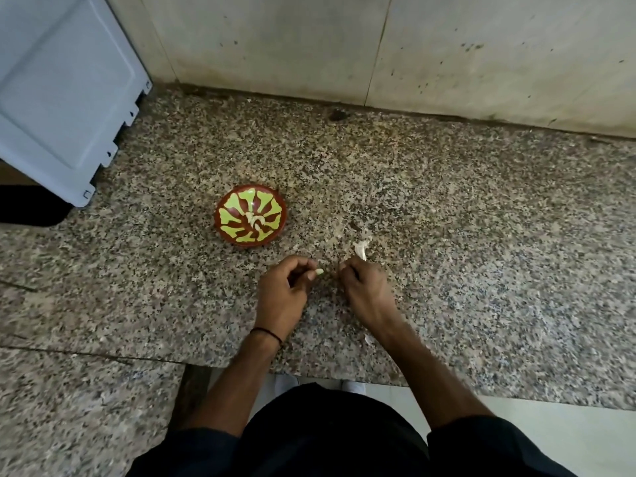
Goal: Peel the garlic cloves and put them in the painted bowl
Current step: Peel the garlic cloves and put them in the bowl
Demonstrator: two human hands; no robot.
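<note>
Garlic clove (319, 271), pale and bare-looking, sticks out from the fingertips of the left hand (285, 290), which pinches it with its fingers curled. At 3 o'clock from it, the right hand (364, 290) is curled too and pinches a strip of papery garlic skin (361, 251) that pokes out toward 12 o'clock. The hands are near each other but apart, over a speckled granite counter (481, 235). The painted bowl (237, 232), red-brown with yellow-green petals, sits on the counter at 11 o'clock from the left hand, near it but not touching. A few pale cloves (256, 222) lie at the bowl's centre. A thin black band (266, 333) circles the left wrist. A pale grey-blue appliance (62, 91) stands at 10 o'clock from the bowl, by the tiled wall (447, 46).
</note>
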